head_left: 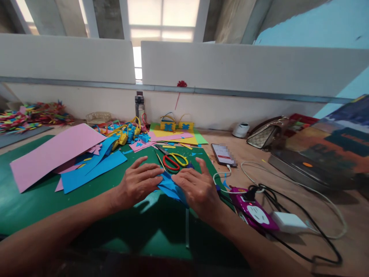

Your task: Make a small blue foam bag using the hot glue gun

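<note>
A folded piece of blue paper [170, 186] is held low over the green mat in front of me. My left hand [140, 181] pinches its left edge, the fingers pressed together and the thumb raised. From the other side, my right hand [197, 186] grips the paper with curled fingers; its palm side is hidden. Just beyond my fingertips lie scissors [173, 161] with one red and one yellow handle loop. A thin pointed stick [160, 159] rests left of them.
Pink card [57, 154] and blue sheets [95, 173] lie on the left of the green mat [25, 165]. Small yellow paper bags [186, 125] stand at the back. To the right are a phone [223, 155], a purple power strip [253, 211] and loose cables.
</note>
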A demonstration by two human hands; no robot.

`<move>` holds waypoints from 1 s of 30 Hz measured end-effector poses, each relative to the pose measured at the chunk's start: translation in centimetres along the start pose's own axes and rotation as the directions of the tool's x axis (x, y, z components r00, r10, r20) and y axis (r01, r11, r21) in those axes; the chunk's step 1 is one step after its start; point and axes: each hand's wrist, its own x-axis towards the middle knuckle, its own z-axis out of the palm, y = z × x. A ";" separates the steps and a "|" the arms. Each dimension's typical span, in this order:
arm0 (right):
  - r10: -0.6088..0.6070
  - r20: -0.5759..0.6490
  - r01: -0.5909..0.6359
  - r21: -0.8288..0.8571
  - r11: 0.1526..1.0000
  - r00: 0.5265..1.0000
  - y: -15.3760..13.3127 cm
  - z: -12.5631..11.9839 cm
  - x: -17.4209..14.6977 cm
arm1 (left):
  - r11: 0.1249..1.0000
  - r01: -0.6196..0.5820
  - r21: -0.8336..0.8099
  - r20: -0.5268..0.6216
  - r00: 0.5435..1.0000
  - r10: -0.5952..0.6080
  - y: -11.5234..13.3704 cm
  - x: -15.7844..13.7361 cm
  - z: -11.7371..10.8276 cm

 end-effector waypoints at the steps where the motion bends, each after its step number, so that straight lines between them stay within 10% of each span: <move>1: 0.003 0.008 -0.003 -0.005 1.000 1.000 0.0 0.1 -0.1 | 1.000 -0.006 0.000 0.000 1.000 0.006 0.0 -0.1 0.0; 13: -0.143 0.191 0.170 -0.138 0.976 0.971 -0.1 0.2 -0.5 | 0.987 -0.091 -0.136 0.047 0.994 0.098 0.2 -1.2 0.0; 30: -0.345 0.118 0.345 0.018 0.938 0.931 -1.0 -0.7 0.3 | 0.969 0.001 -0.246 0.025 1.000 0.005 2.6 0.4 -1.1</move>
